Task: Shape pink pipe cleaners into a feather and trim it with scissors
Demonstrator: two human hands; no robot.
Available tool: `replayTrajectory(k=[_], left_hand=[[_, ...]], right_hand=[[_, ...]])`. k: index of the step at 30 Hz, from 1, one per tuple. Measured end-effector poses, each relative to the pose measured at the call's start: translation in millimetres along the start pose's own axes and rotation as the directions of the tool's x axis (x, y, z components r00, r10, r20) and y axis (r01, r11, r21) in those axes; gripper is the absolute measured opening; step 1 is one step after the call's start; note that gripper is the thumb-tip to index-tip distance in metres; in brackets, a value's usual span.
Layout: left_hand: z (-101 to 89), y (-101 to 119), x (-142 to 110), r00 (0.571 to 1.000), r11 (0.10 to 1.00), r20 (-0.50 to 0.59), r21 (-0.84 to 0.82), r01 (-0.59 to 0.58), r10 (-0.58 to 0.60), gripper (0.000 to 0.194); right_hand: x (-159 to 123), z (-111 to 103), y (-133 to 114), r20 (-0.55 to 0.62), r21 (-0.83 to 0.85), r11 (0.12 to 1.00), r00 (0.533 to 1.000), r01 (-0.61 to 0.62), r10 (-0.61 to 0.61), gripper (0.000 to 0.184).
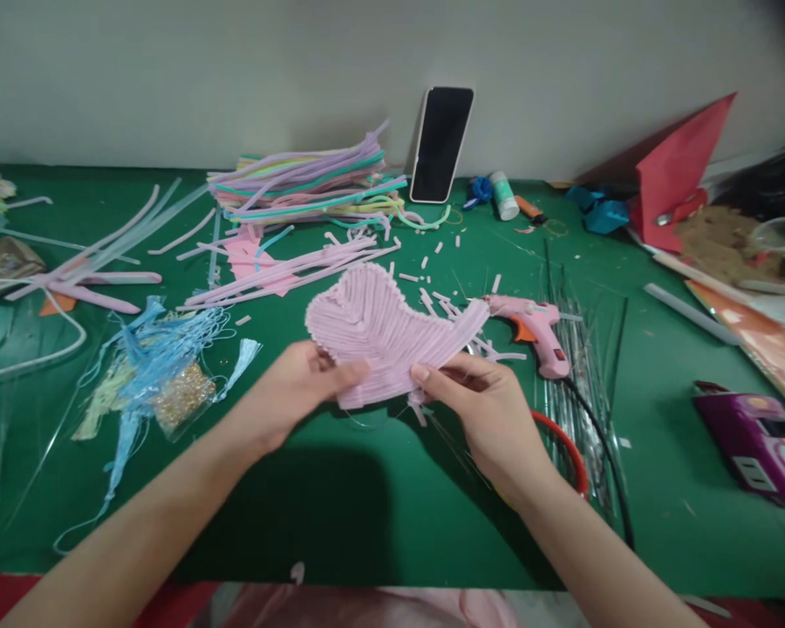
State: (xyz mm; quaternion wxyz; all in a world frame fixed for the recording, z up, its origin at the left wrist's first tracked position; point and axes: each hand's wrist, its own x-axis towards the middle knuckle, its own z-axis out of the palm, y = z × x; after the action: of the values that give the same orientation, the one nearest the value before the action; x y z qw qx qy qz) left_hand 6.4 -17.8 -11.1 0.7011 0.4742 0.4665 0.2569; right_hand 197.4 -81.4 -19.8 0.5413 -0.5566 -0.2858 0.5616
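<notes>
Between my two hands is a lilac pipe-cleaner piece [385,327], made of rows laid side by side, with a rounded lobe at left and a narrow strip reaching up to the right. My left hand [310,375] pinches its lower left edge, thumb on top and fingers behind. My right hand [477,392] grips the lower right edge the same way, its fingers partly hidden underneath. The piece is held above the green table. Just beyond its right tip lies a pink glue gun [529,327] with an orange trigger. Short lilac pipe-cleaner offcuts [438,305] are scattered behind it.
A phone [441,144] leans against the wall beside a pile of coloured pipe cleaners [301,187]. Blue tassels [150,349] and a bag of gold beads [183,397] lie at left. Thin wires [579,392] and a black cord [605,445] are at right, near a purple box-shaped device [752,445].
</notes>
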Motion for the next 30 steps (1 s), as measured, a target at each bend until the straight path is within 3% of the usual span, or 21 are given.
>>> replayTrajectory(k=[3,5,10,14,19,22,25,27,28,30], left_hand=[[-26.3,21.9,9.8,0.987,0.983,-0.089,0.138,-0.121,0.135,0.056],[-35.2,41.2,20.1,0.984,0.949,-0.026,0.269,-0.162,0.176,0.059],[-33.9,73.6,50.6,0.978,0.868,0.209,0.488,-0.096,-0.009,0.031],[-29.9,70.4,65.1,0.923,0.832,0.347,0.552,-0.059,-0.164,0.024],[-29.7,54.7,76.3,0.888,0.816,0.378,0.578,-0.007,-0.26,0.021],[-30.7,50.0,87.4,0.876,0.758,0.39,0.651,-0.044,-0.284,0.024],[-25.9,46.5,89.6,0.909,0.659,0.392,0.722,-0.211,-0.14,0.029],[-19.0,39.5,78.1,0.933,0.547,0.339,0.761,-0.349,0.124,0.045],[-15.2,33.4,68.0,0.92,0.484,0.275,0.787,-0.382,0.279,0.055],[-8.7,15.5,42.0,0.828,0.324,0.267,0.827,-0.46,0.493,0.048]], right_hand=[[6.3,-3.3,-6.1,0.068,-0.022,0.994,0.991,-0.11,0.112,0.017],[11.4,-1.7,-9.9,0.1,-0.024,0.985,0.98,-0.169,0.171,0.019],[18.6,7.1,-12.6,0.131,-0.036,0.962,0.953,-0.272,0.274,0.024],[17.7,7.5,-5.1,0.15,-0.078,0.938,0.926,-0.338,0.346,0.027],[18.3,2.8,3.0,0.156,-0.159,0.919,0.91,-0.361,0.384,0.033],[20.0,2.7,3.1,0.159,-0.204,0.913,0.909,-0.352,0.386,0.031],[21.9,4.9,2.5,0.118,-0.217,0.901,0.906,-0.376,0.406,0.031],[23.5,6.8,2.7,0.08,-0.205,0.899,0.909,-0.387,0.409,0.031],[24.4,7.6,3.1,0.063,-0.203,0.898,0.91,-0.39,0.409,0.03],[25.7,9.3,4.2,0.04,-0.207,0.894,0.91,-0.397,0.413,0.031]])
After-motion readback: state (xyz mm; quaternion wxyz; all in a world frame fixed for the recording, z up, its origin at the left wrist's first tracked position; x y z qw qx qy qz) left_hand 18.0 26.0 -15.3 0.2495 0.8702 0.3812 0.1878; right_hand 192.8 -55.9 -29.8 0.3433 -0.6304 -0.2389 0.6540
